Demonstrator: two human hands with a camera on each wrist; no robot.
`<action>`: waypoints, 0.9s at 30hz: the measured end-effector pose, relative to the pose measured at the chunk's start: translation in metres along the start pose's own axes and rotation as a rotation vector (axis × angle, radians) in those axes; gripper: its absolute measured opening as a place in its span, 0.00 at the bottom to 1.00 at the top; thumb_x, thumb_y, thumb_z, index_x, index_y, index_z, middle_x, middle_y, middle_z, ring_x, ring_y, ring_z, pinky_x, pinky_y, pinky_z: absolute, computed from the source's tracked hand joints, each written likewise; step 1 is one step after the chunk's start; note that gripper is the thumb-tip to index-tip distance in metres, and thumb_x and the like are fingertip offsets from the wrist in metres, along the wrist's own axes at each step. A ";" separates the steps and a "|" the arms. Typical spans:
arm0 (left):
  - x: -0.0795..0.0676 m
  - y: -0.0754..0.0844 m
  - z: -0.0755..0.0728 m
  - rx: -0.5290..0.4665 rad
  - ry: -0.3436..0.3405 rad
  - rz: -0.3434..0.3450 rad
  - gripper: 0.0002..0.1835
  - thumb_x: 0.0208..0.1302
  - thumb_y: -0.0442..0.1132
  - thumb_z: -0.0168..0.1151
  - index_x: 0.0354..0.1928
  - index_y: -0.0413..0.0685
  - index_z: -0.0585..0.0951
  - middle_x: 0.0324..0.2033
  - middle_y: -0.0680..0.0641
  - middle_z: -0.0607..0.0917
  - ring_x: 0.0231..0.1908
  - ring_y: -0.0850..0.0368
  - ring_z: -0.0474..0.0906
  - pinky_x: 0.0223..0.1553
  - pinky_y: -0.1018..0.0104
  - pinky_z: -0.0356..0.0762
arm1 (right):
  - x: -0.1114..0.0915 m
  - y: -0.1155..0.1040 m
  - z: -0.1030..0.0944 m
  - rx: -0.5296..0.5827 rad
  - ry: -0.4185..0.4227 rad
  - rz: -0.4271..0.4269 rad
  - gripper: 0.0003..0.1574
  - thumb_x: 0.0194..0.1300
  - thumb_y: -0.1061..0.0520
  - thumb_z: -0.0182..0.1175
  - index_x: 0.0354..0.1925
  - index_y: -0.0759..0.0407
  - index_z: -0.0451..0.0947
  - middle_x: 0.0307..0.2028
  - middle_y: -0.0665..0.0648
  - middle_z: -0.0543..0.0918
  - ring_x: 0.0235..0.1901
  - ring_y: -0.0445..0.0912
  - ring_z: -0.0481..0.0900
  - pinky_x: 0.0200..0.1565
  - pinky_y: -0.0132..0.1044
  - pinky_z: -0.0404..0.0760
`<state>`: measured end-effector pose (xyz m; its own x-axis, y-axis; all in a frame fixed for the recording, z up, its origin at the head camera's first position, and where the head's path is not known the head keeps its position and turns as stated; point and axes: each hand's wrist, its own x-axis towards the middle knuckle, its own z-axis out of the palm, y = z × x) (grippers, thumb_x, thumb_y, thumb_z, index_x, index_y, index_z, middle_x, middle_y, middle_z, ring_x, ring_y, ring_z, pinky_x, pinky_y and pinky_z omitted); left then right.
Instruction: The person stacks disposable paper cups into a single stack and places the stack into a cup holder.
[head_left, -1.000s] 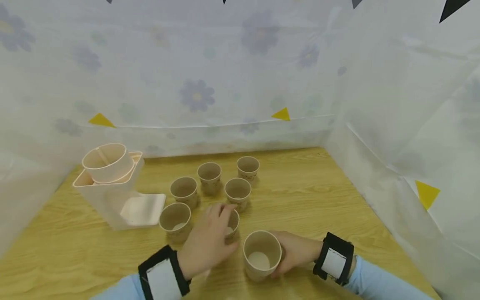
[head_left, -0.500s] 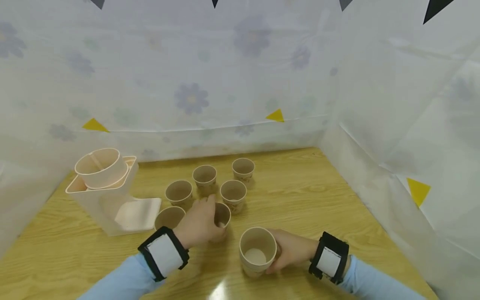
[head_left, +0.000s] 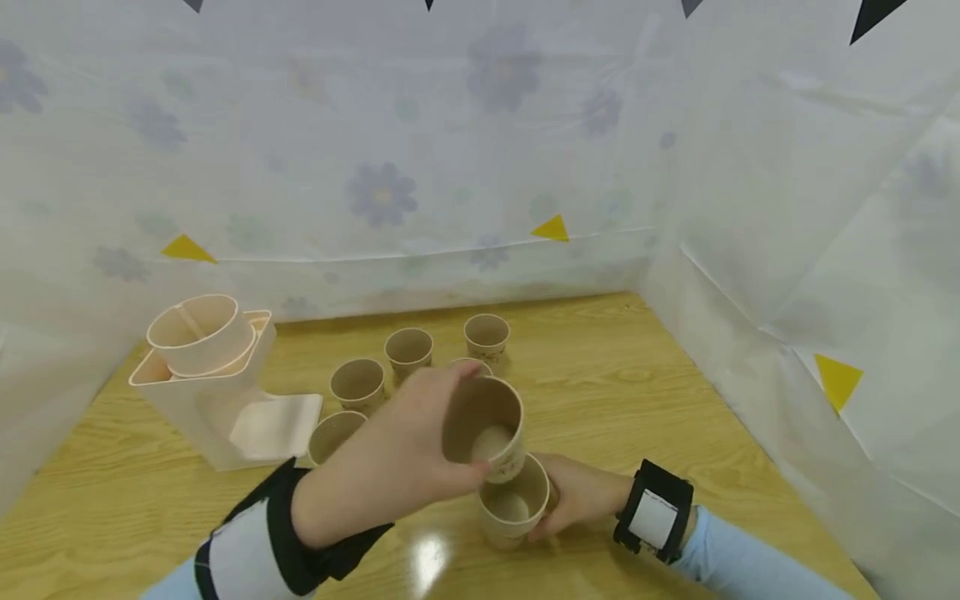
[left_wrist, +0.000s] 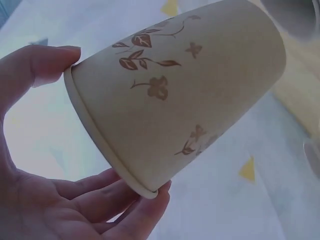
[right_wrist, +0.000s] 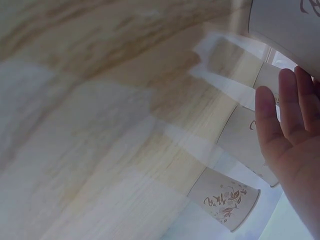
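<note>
Left hand point(head_left: 390, 450) pinches a beige, tapered paper cup point(head_left: 491, 425), probably light, crushable and best held thus, by the rim; right hand point(head_left: 582, 493) grips a second cup point(head_left: 512, 510).

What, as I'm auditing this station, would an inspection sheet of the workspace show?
Surface: wood-grain table, with glare near the front.
Job's things: raised cup, tilted, overlapping the lower cup in the head view, contact unclear; five other cups stand beyond and leftward, some partly hidden.
Clutter: pale stand with a round container on top, left of the cups.
Left hand: pinches the raised cup at its rim.
Right hand: grips the lower cup.
Cables: nothing seen.
Surroundings: floral white sheeting, yellow triangles; black-and-white wristbands on both wrists.
</note>
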<state>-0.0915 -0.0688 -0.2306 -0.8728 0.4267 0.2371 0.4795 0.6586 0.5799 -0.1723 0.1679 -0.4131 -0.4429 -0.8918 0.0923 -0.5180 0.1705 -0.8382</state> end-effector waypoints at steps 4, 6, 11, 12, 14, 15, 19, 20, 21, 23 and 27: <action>0.000 0.001 0.019 0.008 -0.079 0.051 0.41 0.44 0.39 0.69 0.63 0.34 0.67 0.51 0.37 0.78 0.50 0.50 0.72 0.49 0.53 0.77 | 0.001 0.000 0.000 0.000 -0.004 -0.005 0.43 0.48 0.56 0.70 0.62 0.57 0.65 0.56 0.60 0.79 0.56 0.42 0.73 0.63 0.48 0.68; 0.001 -0.002 0.028 0.010 -0.103 0.067 0.40 0.44 0.39 0.69 0.62 0.33 0.67 0.51 0.37 0.79 0.49 0.50 0.72 0.48 0.53 0.77 | 0.001 0.000 0.002 0.002 0.003 -0.002 0.46 0.47 0.56 0.71 0.63 0.55 0.63 0.57 0.59 0.77 0.58 0.43 0.72 0.65 0.50 0.65; 0.003 -0.013 0.046 0.005 -0.176 0.044 0.39 0.45 0.39 0.69 0.61 0.32 0.68 0.53 0.37 0.77 0.50 0.50 0.72 0.47 0.57 0.78 | 0.000 0.001 0.004 0.023 0.007 0.007 0.48 0.47 0.55 0.71 0.64 0.53 0.61 0.59 0.58 0.75 0.59 0.43 0.70 0.65 0.49 0.65; 0.004 -0.015 0.048 0.002 -0.198 0.028 0.39 0.45 0.39 0.69 0.61 0.32 0.68 0.52 0.37 0.77 0.50 0.50 0.72 0.47 0.57 0.78 | 0.000 0.001 0.004 0.031 0.004 0.011 0.48 0.47 0.55 0.71 0.64 0.52 0.61 0.59 0.58 0.75 0.59 0.43 0.70 0.65 0.49 0.65; 0.005 -0.017 0.054 0.010 -0.226 0.010 0.38 0.46 0.40 0.69 0.61 0.33 0.68 0.51 0.38 0.77 0.50 0.50 0.72 0.47 0.59 0.78 | 0.001 0.001 0.003 0.046 0.000 0.009 0.48 0.48 0.55 0.71 0.65 0.53 0.60 0.60 0.59 0.74 0.59 0.44 0.70 0.65 0.49 0.65; 0.006 -0.018 0.056 0.013 -0.236 0.009 0.38 0.46 0.40 0.69 0.60 0.32 0.68 0.51 0.38 0.78 0.49 0.50 0.72 0.47 0.59 0.79 | 0.001 0.000 0.003 0.053 -0.002 0.006 0.48 0.48 0.54 0.70 0.65 0.54 0.60 0.60 0.60 0.74 0.59 0.44 0.70 0.65 0.49 0.65; 0.008 -0.022 0.065 0.040 -0.255 0.006 0.37 0.44 0.39 0.70 0.59 0.34 0.71 0.49 0.41 0.81 0.49 0.51 0.72 0.46 0.61 0.79 | 0.002 -0.002 0.002 0.064 -0.012 0.001 0.45 0.49 0.54 0.70 0.63 0.57 0.63 0.59 0.61 0.75 0.58 0.43 0.71 0.63 0.47 0.67; 0.008 -0.023 0.067 0.045 -0.260 0.006 0.37 0.44 0.38 0.70 0.59 0.34 0.71 0.48 0.41 0.81 0.48 0.51 0.71 0.46 0.62 0.79 | 0.002 -0.002 0.002 0.063 -0.014 -0.001 0.44 0.49 0.55 0.70 0.63 0.58 0.64 0.58 0.62 0.75 0.57 0.43 0.71 0.63 0.46 0.69; 0.009 -0.024 0.069 0.050 -0.264 0.011 0.36 0.43 0.38 0.70 0.58 0.34 0.72 0.48 0.42 0.82 0.49 0.51 0.71 0.46 0.62 0.79 | 0.002 -0.002 0.002 0.063 -0.016 -0.003 0.43 0.50 0.55 0.70 0.62 0.58 0.64 0.57 0.62 0.76 0.56 0.43 0.72 0.62 0.45 0.70; 0.009 -0.026 0.072 0.058 -0.271 0.015 0.36 0.42 0.38 0.70 0.58 0.34 0.73 0.48 0.42 0.82 0.49 0.51 0.71 0.46 0.62 0.79 | 0.002 -0.003 0.002 0.058 -0.016 -0.002 0.42 0.50 0.55 0.70 0.62 0.59 0.65 0.57 0.62 0.76 0.56 0.43 0.73 0.61 0.44 0.71; 0.009 -0.028 0.077 0.070 -0.274 0.027 0.37 0.42 0.38 0.71 0.58 0.34 0.73 0.48 0.42 0.82 0.50 0.51 0.71 0.48 0.62 0.79 | 0.002 -0.002 0.002 0.044 -0.011 0.000 0.44 0.49 0.54 0.70 0.62 0.60 0.64 0.57 0.62 0.76 0.55 0.44 0.73 0.60 0.43 0.72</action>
<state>-0.1055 -0.0360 -0.3045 -0.8071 0.5898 0.0264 0.5154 0.6819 0.5190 -0.1705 0.1645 -0.4121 -0.4342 -0.8967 0.0866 -0.4852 0.1518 -0.8611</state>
